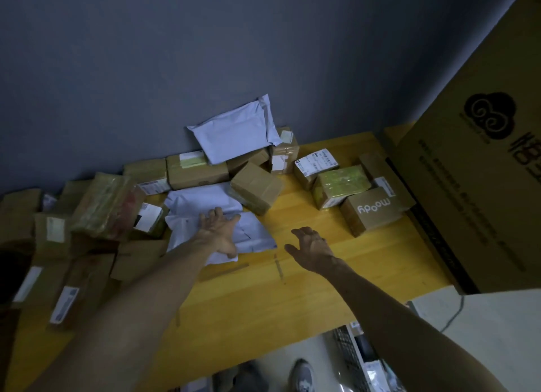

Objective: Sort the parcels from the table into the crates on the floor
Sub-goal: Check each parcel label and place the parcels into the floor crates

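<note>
Left hand (pixel 220 234) lies flat with fingers spread on the white mailer (pixel 254 236) mid-table, gripping nothing; right hand (pixel 311 248) hovers spread and empty over the bare yellow table (pixel 292 301), just right of that mailer. Step judged: parcel pick-up. Next move calls for closing fingers on the mailer's edge and lowering it to the crate (pixel 349 347), partly seen below the table.

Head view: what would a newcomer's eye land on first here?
Two bare forearms reach over the yellow table: the left hand spread over white mailers, the right hand open above bare wood. A huge printed carton looms at right; brown boxes crowd the wall side.
</note>
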